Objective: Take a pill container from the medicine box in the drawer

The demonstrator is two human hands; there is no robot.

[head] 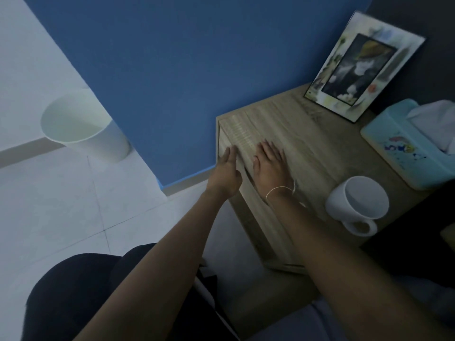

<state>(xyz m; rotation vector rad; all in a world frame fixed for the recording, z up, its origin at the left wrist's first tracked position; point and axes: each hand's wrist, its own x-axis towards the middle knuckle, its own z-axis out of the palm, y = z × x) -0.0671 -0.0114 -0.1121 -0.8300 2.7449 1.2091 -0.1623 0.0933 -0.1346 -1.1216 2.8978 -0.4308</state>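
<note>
- Far to the left of the wooden bedside cabinet [302, 153], a white tapered plastic bin [83, 124] stands on the pale tiled floor [61, 205], close to the blue wall [184, 70]; the tiles between bin and cabinet lie open.
- The person's dark-clad knees [81, 291] sit low in the view, short of the cabinet's front.
- The left hand [227, 172] is at the cabinet's front left corner, fingers straight and spread apart, holding nothing; its fingertips reach the top front edge, the palm beside the front face.
- The drawer front [248, 200] below that edge looks closed, so the medicine box and pill container are out of sight.
- The right hand [270, 166] lies flat, palm down, on the cabinet top just behind the front edge, fingers loosely spread and gripping nothing; a thin pale band [280, 189] circles the wrist.
- Right of that hand the cabinet top is bare wood up to a white ceramic mug [357, 203], which stands upright near the front edge, handle pointing towards the person.
- At the cabinet's back edge a pale picture frame [364, 67] leans against the dark wall [430, 33].
- At the cabinet's right edge sits a light blue tissue box [403, 146] with white tissue [435, 124] rising from it, well apart from the hands.
</note>
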